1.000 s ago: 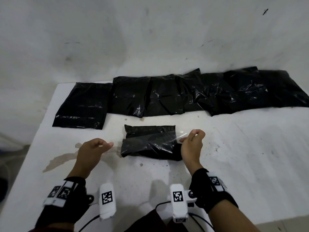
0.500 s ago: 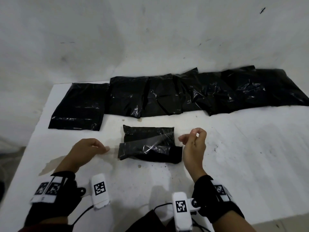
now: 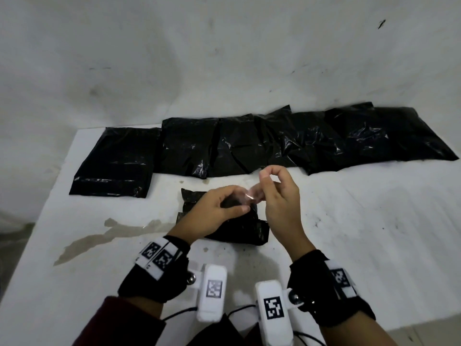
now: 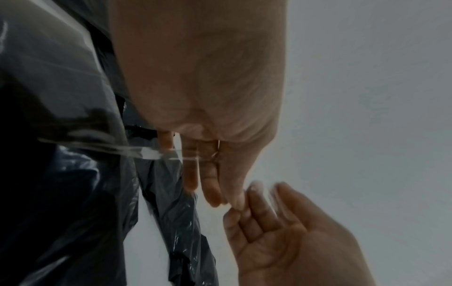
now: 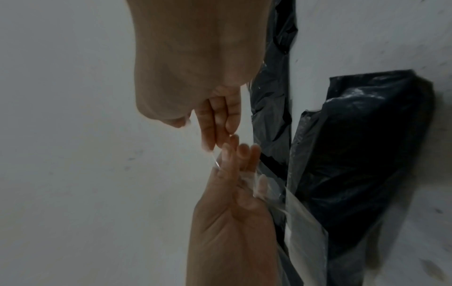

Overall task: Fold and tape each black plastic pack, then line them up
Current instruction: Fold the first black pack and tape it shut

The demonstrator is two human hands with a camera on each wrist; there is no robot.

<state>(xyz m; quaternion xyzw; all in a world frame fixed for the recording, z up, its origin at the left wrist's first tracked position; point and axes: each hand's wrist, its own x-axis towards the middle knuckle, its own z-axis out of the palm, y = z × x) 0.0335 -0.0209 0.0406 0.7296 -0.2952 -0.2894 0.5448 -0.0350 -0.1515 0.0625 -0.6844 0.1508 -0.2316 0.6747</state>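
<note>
1. While my left hand [image 3: 214, 211] and right hand [image 3: 279, 196] meet just above the folded black pack [image 3: 239, 228], both pinch one strip of clear tape [image 3: 252, 197] between fingertips.
2. The tape runs from my fingers down onto the pack.
3. The pack lies on the white table [image 3: 361, 233], directly beneath my hands.
4. Beyond my hands, a row of black packs [image 3: 249, 143] lies overlapping along the table's far edge.

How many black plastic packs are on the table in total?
7, as far as I can tell: one folded pack nearest the person, six in the back row. These overlap, so another may be hidden.
</note>
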